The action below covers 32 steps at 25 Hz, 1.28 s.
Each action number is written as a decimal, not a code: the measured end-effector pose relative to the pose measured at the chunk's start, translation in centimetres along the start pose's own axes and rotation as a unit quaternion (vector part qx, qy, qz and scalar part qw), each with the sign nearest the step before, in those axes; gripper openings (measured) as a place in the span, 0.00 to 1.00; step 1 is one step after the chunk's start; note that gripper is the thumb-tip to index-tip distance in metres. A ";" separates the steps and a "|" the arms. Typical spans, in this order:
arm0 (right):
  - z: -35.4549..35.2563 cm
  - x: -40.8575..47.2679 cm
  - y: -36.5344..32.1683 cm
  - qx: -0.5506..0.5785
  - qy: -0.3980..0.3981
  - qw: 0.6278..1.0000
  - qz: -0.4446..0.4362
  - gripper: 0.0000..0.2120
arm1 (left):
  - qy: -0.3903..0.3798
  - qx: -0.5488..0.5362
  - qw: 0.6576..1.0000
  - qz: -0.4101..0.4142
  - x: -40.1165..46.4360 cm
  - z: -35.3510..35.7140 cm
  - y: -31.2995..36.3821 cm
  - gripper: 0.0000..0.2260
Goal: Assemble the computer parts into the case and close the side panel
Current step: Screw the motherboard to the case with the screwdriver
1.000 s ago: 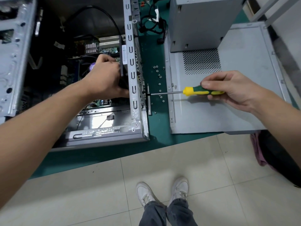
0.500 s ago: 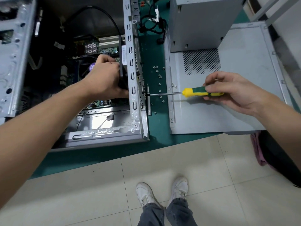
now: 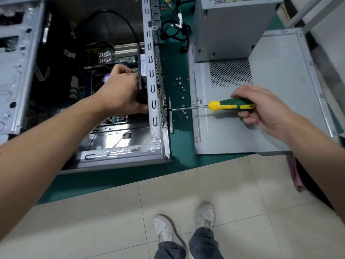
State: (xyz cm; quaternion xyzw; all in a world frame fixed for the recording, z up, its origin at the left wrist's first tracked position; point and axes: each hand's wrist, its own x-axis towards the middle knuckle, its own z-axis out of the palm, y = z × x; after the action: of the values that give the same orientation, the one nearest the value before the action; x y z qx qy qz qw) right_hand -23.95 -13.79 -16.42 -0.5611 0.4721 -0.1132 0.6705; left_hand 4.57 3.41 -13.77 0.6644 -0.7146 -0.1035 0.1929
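hands worked on both sides of the rear wall of the open computer case, which lay on its side on the green bench. left hand reached down into the case, fingers curled round a black part pressed against the inside of that rear wall; what the part was could not be told. right hand gripped the green and yellow handle of a screwdriver, held level, its shaft running left to a tip that met the outside of the rear wall at a small black screw point. motherboard sat deep in the case, with a black cable arching above it. loose screws lay scattered on the bench between the case and the side panel, which lay flat to the right, inner face up, with a perforated vent patch. grey metal box stood on the far end of that panel. bundle of black wires lay on the bench behind the screws. white shoes stood on the tiled floor below.
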 end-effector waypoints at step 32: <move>-0.1 -0.7 -0.4 -0.080 0.022 0.997 -0.009 0.12 | -0.020 0.013 1.000 -0.003 -0.1 -0.4 0.7 0.07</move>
State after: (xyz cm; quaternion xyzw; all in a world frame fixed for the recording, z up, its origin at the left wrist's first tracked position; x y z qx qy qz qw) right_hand -24.26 -13.50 -15.74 -0.6145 0.4893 -0.0929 0.6119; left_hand 4.08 3.60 -13.15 0.6670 -0.7175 -0.1083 0.1693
